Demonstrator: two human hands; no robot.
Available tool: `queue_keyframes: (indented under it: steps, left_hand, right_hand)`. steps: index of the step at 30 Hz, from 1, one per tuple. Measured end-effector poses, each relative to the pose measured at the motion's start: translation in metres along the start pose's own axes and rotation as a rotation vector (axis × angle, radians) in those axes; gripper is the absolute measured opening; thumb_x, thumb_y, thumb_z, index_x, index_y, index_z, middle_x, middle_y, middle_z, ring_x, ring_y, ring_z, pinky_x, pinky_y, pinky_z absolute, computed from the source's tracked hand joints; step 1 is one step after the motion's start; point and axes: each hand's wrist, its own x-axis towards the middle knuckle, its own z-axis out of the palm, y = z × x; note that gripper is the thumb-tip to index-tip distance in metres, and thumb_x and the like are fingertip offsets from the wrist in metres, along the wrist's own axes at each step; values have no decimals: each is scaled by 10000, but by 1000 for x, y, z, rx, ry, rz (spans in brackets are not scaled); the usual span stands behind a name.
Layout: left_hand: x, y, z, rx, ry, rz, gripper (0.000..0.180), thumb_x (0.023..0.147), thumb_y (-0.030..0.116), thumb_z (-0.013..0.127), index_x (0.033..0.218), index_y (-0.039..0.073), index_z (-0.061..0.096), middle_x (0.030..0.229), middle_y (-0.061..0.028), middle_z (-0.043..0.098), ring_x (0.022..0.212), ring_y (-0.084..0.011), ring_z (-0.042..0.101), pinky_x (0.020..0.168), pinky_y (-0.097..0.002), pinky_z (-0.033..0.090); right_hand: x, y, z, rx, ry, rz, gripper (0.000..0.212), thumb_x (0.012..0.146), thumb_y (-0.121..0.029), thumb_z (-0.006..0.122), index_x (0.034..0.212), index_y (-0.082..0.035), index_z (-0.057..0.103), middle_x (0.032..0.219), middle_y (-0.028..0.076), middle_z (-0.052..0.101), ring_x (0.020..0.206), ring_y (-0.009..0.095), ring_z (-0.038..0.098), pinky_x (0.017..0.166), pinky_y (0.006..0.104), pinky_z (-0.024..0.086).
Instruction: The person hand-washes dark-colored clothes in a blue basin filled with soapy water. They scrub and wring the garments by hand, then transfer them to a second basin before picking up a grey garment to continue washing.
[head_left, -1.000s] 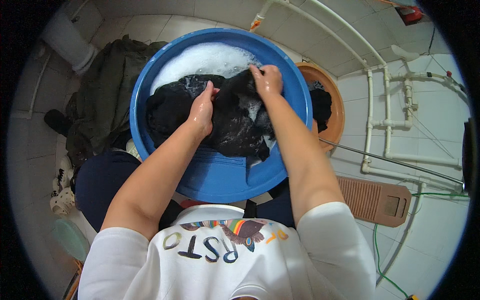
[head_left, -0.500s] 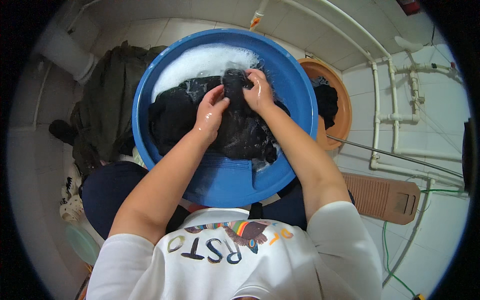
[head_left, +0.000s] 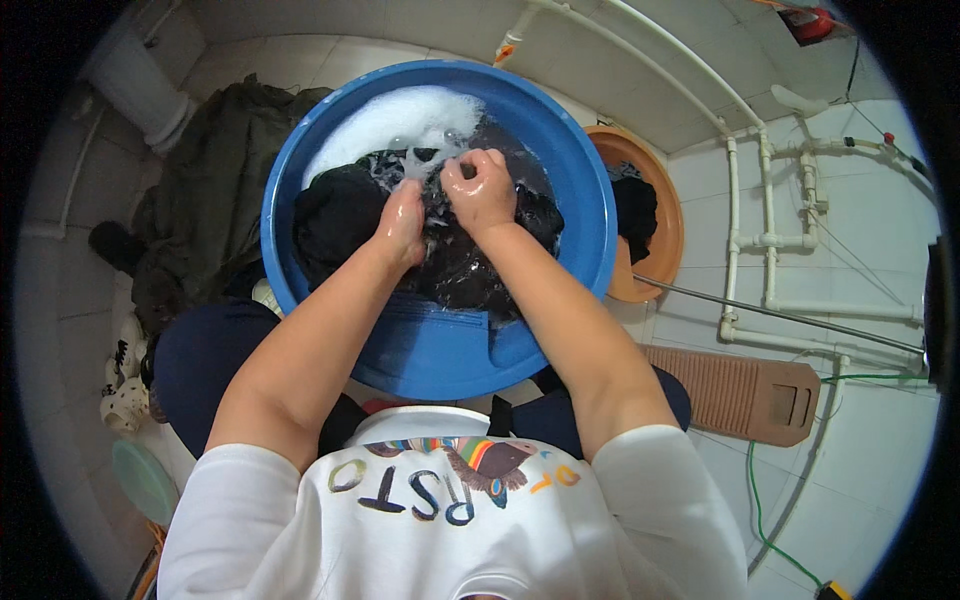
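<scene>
Wet black clothing [head_left: 340, 215] lies in soapy dark water inside a large blue tub [head_left: 600, 190]. My left hand [head_left: 403, 222] is down among the black cloth, its thumb uppermost and its fingers mostly hidden; it looks closed on the cloth. Just right of it, my right hand [head_left: 482, 190] is curled with thumb and forefinger bent round, gripping wet black cloth. White suds [head_left: 400, 120] float along the far left of the tub, and some foam sits between my hands. A ridged blue washboard part [head_left: 420, 345] forms the tub's near side.
An orange basin [head_left: 665, 220] with dark clothes stands behind the tub at right. A brown washboard [head_left: 740, 395] lies at right, near white pipes [head_left: 733, 240] and a metal rod [head_left: 780, 308]. Dark green cloth [head_left: 225, 170] is heaped at left, above light clogs [head_left: 125, 405].
The fold of black cloth held up between my hands has gone down into the water. My right hand has shifted left and curled; my left hand has turned thumb up. The view shifted slightly.
</scene>
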Motion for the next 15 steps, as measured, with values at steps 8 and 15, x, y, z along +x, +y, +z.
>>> queue_keyframes:
  steps: [8,15]
  left_hand:
    - [-1,4,-24,42,-147,113,333,886,247,435,1164,68,475,947,-69,562,833,-167,549,766,-281,452]
    - [-3,8,3,113,76,-41,527,859,435,483,1201,35,460,1128,-95,525,982,-232,524,880,-367,420]
  right_hand:
    - [-47,-40,-7,106,-200,-378,162,627,-166,647,661,-78,516,734,106,511,690,288,539,619,376,450]
    - [47,71,-2,-213,33,-233,295,667,-317,670,870,-130,566,978,109,510,851,314,554,724,400,476]
